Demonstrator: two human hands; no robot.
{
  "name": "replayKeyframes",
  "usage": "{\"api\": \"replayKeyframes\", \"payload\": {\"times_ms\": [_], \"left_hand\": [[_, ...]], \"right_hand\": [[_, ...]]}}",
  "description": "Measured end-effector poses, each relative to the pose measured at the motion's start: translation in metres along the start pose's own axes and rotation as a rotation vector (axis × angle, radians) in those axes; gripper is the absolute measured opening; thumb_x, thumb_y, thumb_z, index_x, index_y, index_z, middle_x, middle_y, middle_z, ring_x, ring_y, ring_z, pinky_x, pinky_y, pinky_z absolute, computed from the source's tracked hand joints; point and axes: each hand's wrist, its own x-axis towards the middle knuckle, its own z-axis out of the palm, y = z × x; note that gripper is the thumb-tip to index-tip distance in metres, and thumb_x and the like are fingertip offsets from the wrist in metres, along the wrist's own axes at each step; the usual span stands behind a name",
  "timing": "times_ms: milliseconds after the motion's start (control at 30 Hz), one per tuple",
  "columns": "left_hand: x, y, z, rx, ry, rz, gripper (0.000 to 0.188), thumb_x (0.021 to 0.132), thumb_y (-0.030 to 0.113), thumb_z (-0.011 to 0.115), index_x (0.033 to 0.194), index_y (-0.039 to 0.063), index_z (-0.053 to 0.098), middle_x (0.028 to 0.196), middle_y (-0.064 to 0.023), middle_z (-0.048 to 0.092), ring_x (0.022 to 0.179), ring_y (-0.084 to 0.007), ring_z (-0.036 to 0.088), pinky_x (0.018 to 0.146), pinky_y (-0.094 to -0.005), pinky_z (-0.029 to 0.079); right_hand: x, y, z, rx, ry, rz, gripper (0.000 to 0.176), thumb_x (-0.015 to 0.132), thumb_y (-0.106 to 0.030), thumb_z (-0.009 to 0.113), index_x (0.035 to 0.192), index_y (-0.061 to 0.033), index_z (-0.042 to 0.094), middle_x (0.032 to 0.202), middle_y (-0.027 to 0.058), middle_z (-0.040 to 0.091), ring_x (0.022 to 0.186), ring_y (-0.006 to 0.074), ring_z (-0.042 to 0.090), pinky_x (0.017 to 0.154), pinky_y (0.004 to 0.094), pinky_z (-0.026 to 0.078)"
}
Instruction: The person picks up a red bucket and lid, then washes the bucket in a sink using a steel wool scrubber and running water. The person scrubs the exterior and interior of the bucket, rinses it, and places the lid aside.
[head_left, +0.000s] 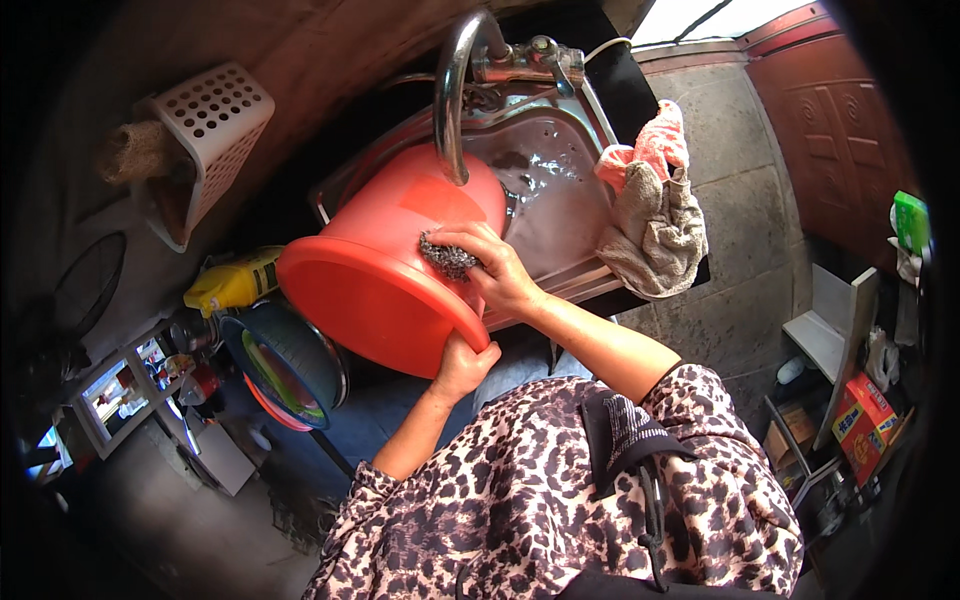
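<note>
A red plastic bucket (375, 292) lies tilted on its side over a stainless steel sink (562, 195), its mouth turned towards me at the lower left. My left hand (463, 366) grips the bucket's rim at the near side. In my right hand (491, 270) is a metal scouring pad (448, 257), pressed on the bucket's outer wall just below the rim. Cloudy water stands in the sink beside the bucket's base. A curved chrome faucet (450, 97) reaches over the bucket; whether water runs from it I cannot tell.
Grey and pink cloths (652, 217) hang over the sink's right edge. A white perforated basket (225, 127) is on the wall at the upper left. Below it are a yellow plastic bottle (236, 281) and stacked basins (274, 360). A red carton (866, 427) stands on a rack at the right.
</note>
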Motion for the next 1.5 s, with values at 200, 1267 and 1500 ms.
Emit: {"api": "replayKeyframes", "payload": {"times_ms": [200,1267,1500], "left_hand": [[-0.007,0.015,-0.039,-0.653,-0.076,-0.173,0.053,0.084,0.023,0.075,0.127,0.004,0.050,0.114,-0.0086,0.054,0.107,-0.0192,0.057,0.090,-0.0339,0.049],[-0.001,0.021,-0.041,-0.825,0.324,-0.144,0.073,0.070,0.012,0.064,0.139,0.006,0.042,0.125,-0.0108,0.052,0.118,-0.0275,0.053,0.102,-0.0434,0.046],[0.003,0.019,-0.045,-0.855,0.303,-0.117,0.074,0.069,0.010,0.063,0.140,0.007,0.041,0.125,-0.0108,0.051,0.120,-0.0279,0.051,0.104,-0.0437,0.045]], "right_hand": [[-0.015,-0.030,0.009,0.042,-0.163,-0.063,0.065,0.063,0.014,0.057,0.125,-0.0061,0.063,0.128,0.0131,0.059,0.121,0.0339,0.053,0.105,0.0430,0.041],[-0.008,-0.022,-0.042,-0.281,0.104,-0.198,0.069,0.064,0.012,0.052,0.131,-0.0025,0.057,0.133,0.0189,0.058,0.131,0.0374,0.050,0.113,0.0482,0.035],[-0.014,0.037,-0.044,-0.397,0.381,-0.039,0.069,0.071,0.010,0.059,0.138,0.0004,0.046,0.140,0.0209,0.051,0.134,0.0425,0.044,0.115,0.0496,0.034]]}}
